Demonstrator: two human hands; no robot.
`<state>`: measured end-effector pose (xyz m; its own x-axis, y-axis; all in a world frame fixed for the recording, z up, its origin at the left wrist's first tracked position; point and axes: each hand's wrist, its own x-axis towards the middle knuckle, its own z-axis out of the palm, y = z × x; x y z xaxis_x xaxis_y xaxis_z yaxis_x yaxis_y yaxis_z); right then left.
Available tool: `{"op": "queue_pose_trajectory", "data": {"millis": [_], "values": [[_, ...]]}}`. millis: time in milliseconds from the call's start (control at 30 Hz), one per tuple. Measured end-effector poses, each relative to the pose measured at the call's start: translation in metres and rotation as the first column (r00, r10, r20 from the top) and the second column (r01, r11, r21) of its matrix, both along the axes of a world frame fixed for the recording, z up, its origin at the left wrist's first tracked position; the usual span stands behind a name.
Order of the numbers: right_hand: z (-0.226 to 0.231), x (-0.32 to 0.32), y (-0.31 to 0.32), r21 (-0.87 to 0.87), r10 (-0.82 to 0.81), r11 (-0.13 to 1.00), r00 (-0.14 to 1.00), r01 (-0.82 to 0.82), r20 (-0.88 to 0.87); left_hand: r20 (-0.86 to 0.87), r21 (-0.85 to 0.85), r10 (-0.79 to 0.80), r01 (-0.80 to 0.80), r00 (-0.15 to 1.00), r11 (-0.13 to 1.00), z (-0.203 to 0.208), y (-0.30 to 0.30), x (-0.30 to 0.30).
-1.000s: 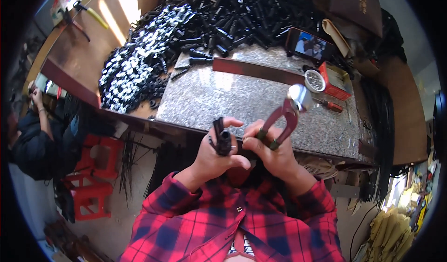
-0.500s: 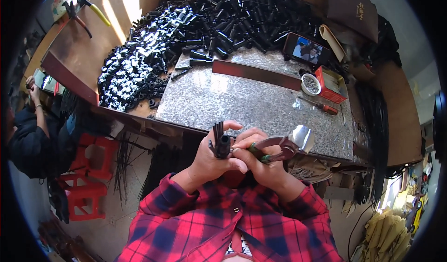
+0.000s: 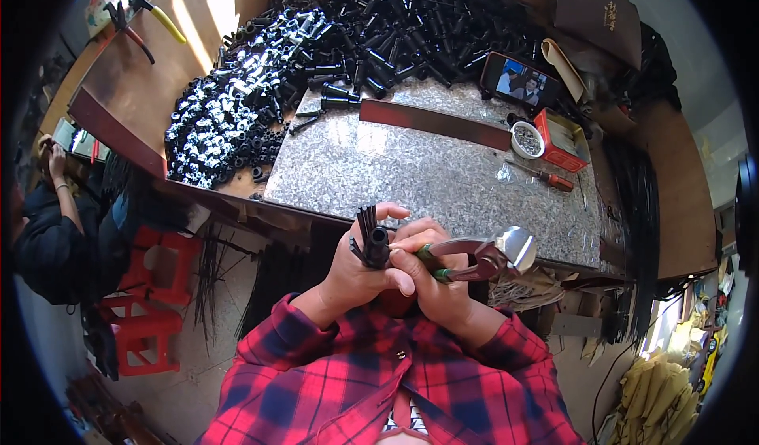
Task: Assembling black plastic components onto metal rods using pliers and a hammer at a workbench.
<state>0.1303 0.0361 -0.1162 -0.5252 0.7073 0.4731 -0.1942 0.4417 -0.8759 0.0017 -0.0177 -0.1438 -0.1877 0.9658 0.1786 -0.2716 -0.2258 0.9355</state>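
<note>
Close in front of my chest, my left hand is closed around a black tubular part with its hollow end facing up. Several thin black rods stick up beside that tube in the same grip. My right hand wraps the green handles of a pair of pliers, whose shiny broad jaws point to the right. Its thumb and fingertips meet close to the tube's side; anything small pinched there is too tiny to make out.
Beyond my hands lies a speckled stone slab with a dark flat strip, a white cup of small metal pieces, a red box, a screwdriver and a phone. Black tubular parts are heaped behind. A co-worker sits left.
The pliers have tipped slightly, their jaws now a little lower and farther right. My right hand has shifted a bit with them; the left keeps its grip on the tube.
</note>
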Motion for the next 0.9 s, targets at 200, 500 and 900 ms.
{"op": "queue_pose_trajectory", "data": {"millis": [200,500,900], "values": [[-0.005,-0.002,-0.002,0.047,0.0,0.999,1.0,0.0,0.0,-0.061,0.019,-0.053,0.054,0.997,0.998,-0.001,-0.003,-0.005],[-0.004,-0.006,-0.007,-0.062,0.013,0.998,1.0,-0.014,-0.01,0.0,0.033,-0.051,0.051,0.999,0.998,-0.001,-0.003,-0.008],[-0.008,-0.009,0.001,0.037,0.084,0.996,0.996,-0.083,-0.023,-0.097,0.021,-0.067,0.07,0.993,0.997,-0.002,-0.004,-0.017]]}}
